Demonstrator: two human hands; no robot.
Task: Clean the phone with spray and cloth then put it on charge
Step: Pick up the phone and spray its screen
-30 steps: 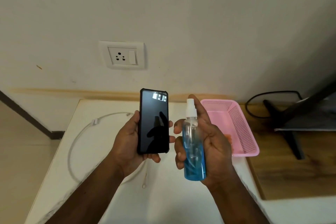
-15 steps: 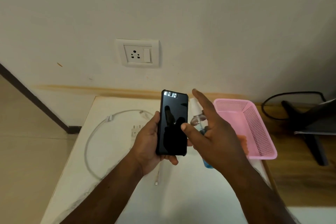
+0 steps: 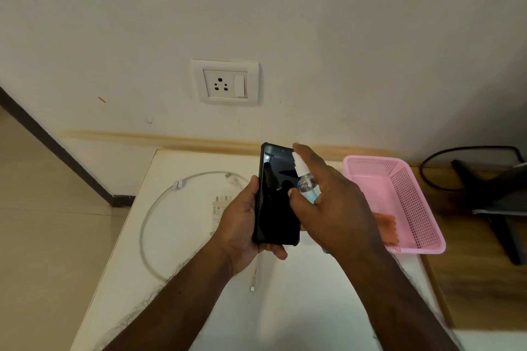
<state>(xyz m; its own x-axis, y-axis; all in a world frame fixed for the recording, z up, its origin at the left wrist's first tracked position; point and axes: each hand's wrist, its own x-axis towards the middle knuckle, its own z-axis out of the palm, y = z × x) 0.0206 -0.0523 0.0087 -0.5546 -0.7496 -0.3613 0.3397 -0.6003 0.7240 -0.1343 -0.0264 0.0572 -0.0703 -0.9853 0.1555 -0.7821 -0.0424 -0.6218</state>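
You are holding the phone [image 3: 276, 202] up over the desk [image 3: 299, 308] in your left hand [image 3: 242, 225], with your fingers wrapping around its edges and the dark screen facing you. Your right hand [image 3: 333, 208] is gripping the spray bottle [image 3: 306, 185], and your first finger is sitting on top of the white nozzle, which is pointing at the screen. So you are looking like you are right at the spraying part, near the start of the job. No drops are showing on the glass, so it is hard to say if any spray is landing. The wiping is not done yet: the orange cloth [image 3: 386, 226] is lying in the pink basket [image 3: 410, 199], beside your right hand. The charging is also waiting. The white cable [image 3: 159, 208] and the plug [image 3: 218, 208] are lying loose on the desk, and the wall socket [image 3: 225, 82] is sitting empty.
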